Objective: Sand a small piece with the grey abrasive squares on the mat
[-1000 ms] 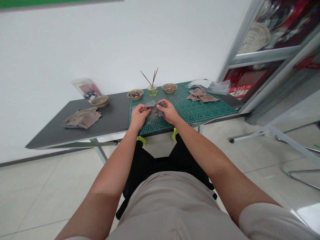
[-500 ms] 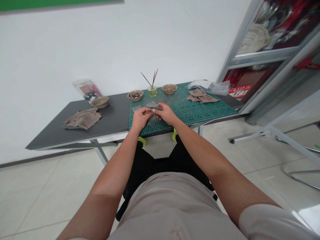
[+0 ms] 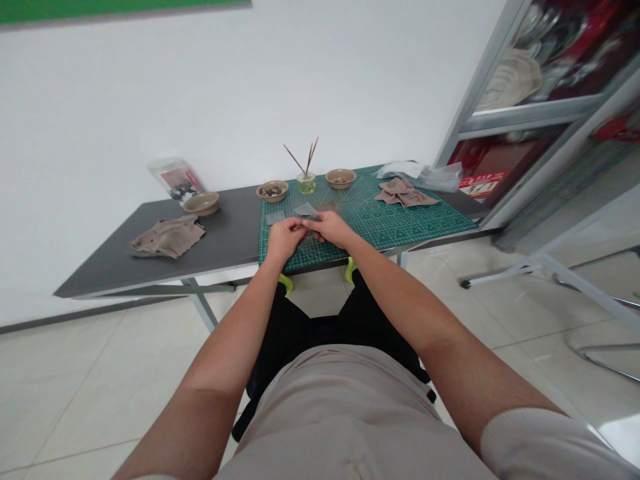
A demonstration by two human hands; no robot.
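Observation:
My left hand (image 3: 284,237) and my right hand (image 3: 331,229) meet over the near part of a green cutting mat (image 3: 390,230). Fingers and thumbs of both are pinched together on something small, mostly covered by the fingers. Just beyond the fingertips lies a thin grey square (image 3: 305,210). Left of it is a paler grey piece (image 3: 275,218), close to my left hand. A flat brown piece (image 3: 329,205) rests behind my right hand.
Behind the hands stand a bowl of small dark pieces (image 3: 273,192), a glass jar with sticks (image 3: 307,183) and another bowl (image 3: 341,179). A brown cloth (image 3: 404,193) and plastic bag (image 3: 425,175) lie right. Leftward are a bowl (image 3: 201,204), cloth (image 3: 169,237) and clear package (image 3: 175,179).
My fingers have drawn closer together and shifted slightly, so the grey thing seen between them earlier is now mostly hidden. The camera view has moved slightly; the table items stay put.

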